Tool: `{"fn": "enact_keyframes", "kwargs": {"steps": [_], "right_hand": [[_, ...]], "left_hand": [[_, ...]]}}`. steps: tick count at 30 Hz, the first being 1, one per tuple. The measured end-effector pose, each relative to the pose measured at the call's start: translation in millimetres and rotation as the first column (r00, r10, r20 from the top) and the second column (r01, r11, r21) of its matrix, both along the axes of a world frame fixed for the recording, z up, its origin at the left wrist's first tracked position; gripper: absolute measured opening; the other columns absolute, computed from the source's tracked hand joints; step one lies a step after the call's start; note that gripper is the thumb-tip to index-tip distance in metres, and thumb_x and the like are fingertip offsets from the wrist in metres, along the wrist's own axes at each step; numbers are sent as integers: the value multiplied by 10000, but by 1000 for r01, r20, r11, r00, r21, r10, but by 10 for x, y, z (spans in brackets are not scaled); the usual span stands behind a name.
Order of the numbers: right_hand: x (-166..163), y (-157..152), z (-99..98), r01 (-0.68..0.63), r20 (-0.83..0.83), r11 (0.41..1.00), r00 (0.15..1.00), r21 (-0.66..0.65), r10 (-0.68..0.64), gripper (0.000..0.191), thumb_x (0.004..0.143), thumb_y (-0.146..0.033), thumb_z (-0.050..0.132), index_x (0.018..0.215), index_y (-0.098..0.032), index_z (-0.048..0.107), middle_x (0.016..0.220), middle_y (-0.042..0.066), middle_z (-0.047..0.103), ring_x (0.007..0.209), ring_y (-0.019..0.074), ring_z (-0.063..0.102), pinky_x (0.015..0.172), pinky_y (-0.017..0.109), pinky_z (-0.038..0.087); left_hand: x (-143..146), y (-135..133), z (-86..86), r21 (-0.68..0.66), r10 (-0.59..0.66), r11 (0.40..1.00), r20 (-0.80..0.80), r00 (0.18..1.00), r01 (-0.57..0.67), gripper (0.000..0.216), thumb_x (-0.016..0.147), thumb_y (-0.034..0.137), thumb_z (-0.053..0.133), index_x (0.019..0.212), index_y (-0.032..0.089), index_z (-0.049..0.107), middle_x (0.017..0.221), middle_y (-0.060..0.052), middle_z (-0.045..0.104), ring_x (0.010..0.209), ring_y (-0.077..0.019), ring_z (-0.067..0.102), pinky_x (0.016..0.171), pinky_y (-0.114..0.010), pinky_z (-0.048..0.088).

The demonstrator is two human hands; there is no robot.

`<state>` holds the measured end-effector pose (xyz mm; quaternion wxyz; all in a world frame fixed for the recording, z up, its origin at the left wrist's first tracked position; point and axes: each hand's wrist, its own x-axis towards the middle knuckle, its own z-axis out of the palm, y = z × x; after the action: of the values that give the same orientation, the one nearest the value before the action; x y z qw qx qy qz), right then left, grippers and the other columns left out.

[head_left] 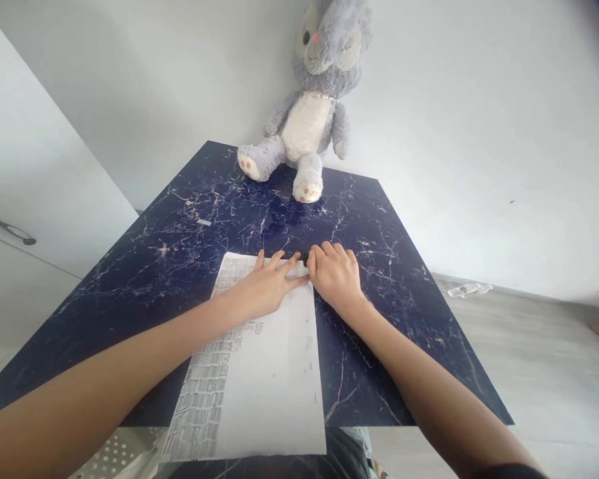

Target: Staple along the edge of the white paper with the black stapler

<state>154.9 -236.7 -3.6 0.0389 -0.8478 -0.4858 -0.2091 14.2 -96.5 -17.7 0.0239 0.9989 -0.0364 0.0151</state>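
White paper (274, 359) lies under my flat, open left hand (267, 286), my right hand (335, 276) curled just beside at its far corner, grasp unclear; pushing unevenly could, I judge, skid or crease it on the glossy table (170, 259).

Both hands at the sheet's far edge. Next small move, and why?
Probably pinch the far right corner with the right hand and lift it slightly. The printed sheet lies flat on the marble table, the left hand is spread flat on it, and the right hand's fingers curl at the corner; whether they grip yet is unclear.
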Motion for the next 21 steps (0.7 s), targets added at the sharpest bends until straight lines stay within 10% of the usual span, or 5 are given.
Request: {"fn": "enact_keyframes", "kwargs": {"steps": [21], "right_hand": [[344, -137, 147, 44, -210, 997, 977, 59, -30, 381, 1134, -373, 311, 906, -211, 570, 845, 53, 662, 837, 228, 586, 730, 318, 329]], "left_hand": [[-32, 0, 92, 22, 0, 1000, -23, 1000, 0, 762, 959, 53, 464, 1623, 400, 321, 1702, -163, 269, 1511, -460, 321, 1120, -735, 313]]}}
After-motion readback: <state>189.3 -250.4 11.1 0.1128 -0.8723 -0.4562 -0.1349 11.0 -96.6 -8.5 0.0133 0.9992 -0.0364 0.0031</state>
